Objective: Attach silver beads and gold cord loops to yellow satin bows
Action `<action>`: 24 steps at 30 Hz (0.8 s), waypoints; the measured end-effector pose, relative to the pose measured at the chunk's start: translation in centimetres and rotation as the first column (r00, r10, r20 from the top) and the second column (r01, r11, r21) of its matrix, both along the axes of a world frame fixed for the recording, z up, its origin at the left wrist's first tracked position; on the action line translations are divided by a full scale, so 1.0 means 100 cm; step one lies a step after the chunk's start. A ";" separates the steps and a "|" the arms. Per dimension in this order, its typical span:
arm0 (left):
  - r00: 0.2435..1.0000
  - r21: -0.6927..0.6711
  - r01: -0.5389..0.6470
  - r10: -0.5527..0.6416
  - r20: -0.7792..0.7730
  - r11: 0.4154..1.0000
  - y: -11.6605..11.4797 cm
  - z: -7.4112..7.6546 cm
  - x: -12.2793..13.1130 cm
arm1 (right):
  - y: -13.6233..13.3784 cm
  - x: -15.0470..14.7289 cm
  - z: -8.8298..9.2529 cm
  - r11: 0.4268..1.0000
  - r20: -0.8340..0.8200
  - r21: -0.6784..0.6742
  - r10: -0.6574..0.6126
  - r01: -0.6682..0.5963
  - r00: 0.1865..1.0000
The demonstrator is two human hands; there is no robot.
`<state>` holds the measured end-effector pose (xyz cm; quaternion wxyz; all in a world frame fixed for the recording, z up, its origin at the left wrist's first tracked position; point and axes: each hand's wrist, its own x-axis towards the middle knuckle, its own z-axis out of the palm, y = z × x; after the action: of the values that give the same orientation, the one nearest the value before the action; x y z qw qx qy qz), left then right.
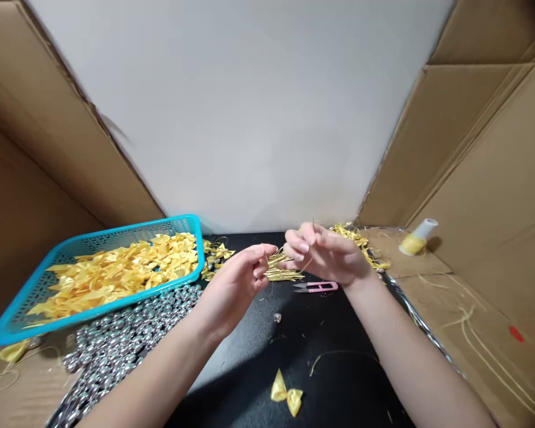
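Note:
My right hand (325, 252) is raised above the table, thumb and forefinger pinched on a thin yellowish thread (308, 263); a fine dark tip pokes up above the fingers. Close beside it on the left, my left hand (238, 282) is closed in a pinch, and whatever lies between its fingertips is too small to make out. Below the hands, a silver bead (277, 318) rests on the black table. Nearer to me lies a yellow ribbon bow (287, 393). Pink thread snips (315, 288) lie under my right hand.
A blue basket (200, 249) of yellow bows stands at left, with many silver beads (129, 327) before it. Behind my hands lie a bundle of gold cords (283, 273) and finished-looking bow pieces (352, 235). A spool of yellow thread (417, 239) stands right, by cardboard walls.

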<state>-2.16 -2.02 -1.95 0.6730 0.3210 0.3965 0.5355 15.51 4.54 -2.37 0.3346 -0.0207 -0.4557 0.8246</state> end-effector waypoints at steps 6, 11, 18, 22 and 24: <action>0.997 0.061 0.055 -0.058 0.045 0.997 -0.002 0.001 -0.006 | -0.007 -0.025 -0.015 0.987 -0.106 0.121 0.123 -0.110 0.987; 0.994 0.033 0.078 -0.080 0.073 0.996 -0.001 -0.001 -0.008 | -0.010 -0.030 -0.015 0.987 -0.143 0.108 0.133 -0.118 0.981; 0.996 -0.064 0.017 -0.012 0.085 0.998 0.001 -0.002 -0.011 | -0.007 -0.023 -0.012 0.992 -0.109 0.118 0.050 -0.037 0.993; 1.000 -0.012 0.019 -0.018 0.020 1.000 0.001 -0.004 -0.012 | -0.008 -0.017 -0.005 0.987 -0.056 0.158 -0.014 0.022 0.998; 0.999 0.022 0.026 -0.025 -0.027 0.999 0.001 -0.005 -0.012 | -0.008 -0.014 -0.001 0.983 -0.039 0.177 -0.035 0.042 0.999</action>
<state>-3.36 -1.97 -2.42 0.6710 0.3405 0.3953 0.5269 14.12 3.75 -2.50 0.3590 0.0153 -0.5211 0.7742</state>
